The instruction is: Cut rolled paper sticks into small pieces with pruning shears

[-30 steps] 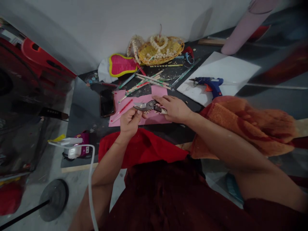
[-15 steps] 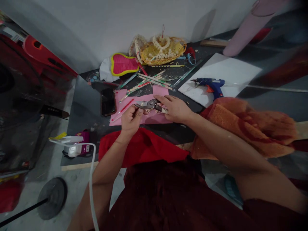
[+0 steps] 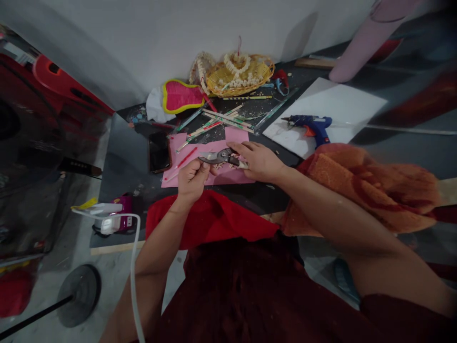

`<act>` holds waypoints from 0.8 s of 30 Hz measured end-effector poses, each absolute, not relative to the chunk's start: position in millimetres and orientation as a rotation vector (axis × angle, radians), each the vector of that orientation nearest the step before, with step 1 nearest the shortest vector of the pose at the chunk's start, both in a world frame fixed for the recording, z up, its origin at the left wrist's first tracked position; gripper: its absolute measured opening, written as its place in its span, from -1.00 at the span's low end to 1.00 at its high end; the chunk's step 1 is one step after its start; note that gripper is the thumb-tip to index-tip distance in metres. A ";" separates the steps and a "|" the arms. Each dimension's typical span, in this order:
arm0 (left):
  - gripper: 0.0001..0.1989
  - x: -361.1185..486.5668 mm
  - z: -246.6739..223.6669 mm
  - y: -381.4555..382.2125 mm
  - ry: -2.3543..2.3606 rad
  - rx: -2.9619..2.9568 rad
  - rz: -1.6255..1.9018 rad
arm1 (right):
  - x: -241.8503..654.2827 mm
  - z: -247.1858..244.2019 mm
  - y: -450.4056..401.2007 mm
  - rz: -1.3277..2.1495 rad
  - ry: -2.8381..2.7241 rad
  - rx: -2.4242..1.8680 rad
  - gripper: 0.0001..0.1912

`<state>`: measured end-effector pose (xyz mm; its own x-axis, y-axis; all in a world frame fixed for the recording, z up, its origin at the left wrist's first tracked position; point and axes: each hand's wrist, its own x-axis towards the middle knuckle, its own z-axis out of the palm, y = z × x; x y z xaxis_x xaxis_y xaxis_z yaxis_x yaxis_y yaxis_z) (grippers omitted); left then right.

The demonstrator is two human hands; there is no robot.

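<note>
My right hand [image 3: 262, 162] is wrapped round the handles of a pair of pruning shears [image 3: 224, 155], whose blades point left. At the blade end, my left hand [image 3: 193, 180] is closed in a pinch; whatever sits between its fingertips is too small and hidden to make out. Both hands are over a pink sheet of paper [image 3: 170, 177]. Small pale cut pieces [image 3: 233, 164] lie on the paper beneath the shears, partly covered by my right hand. A red stick [image 3: 186, 157] in clear wrapping rests on the paper's left side.
Several wrapped chopsticks [image 3: 228, 119] lie crossed behind the paper. A phone [image 3: 159, 151] is to the left, a yellow wicker basket [image 3: 262, 78] at the back. Rightward are a blue glue gun [image 3: 316, 126] on a white board [image 3: 360, 102] and an orange towel [image 3: 374, 186].
The pinching left hand has shifted very slightly beside the blades. My right hand keeps its hold on the pruning shears, and the objects on the table stay where they were.
</note>
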<state>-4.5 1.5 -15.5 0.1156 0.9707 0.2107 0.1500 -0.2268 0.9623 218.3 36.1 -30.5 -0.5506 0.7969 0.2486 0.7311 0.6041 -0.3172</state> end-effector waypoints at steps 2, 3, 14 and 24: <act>-0.69 -4.8 -14.9 1.3 1.112 1.535 1.200 | 218.0 -29.4 35.6 0.254 -2.469 -1.227 -0.30; -0.69 -4.8 -14.4 0.9 1.106 1.535 1.199 | 217.5 -28.8 35.1 0.257 -2.469 -1.227 -0.30; -0.68 -3.6 -9.8 -1.2 1.178 1.603 1.215 | 211.0 -22.1 27.5 0.253 -2.477 -1.337 -0.39; -0.71 -1.4 -8.5 0.4 1.281 1.667 1.239 | 213.2 -29.2 34.5 0.219 -2.411 -1.325 -0.36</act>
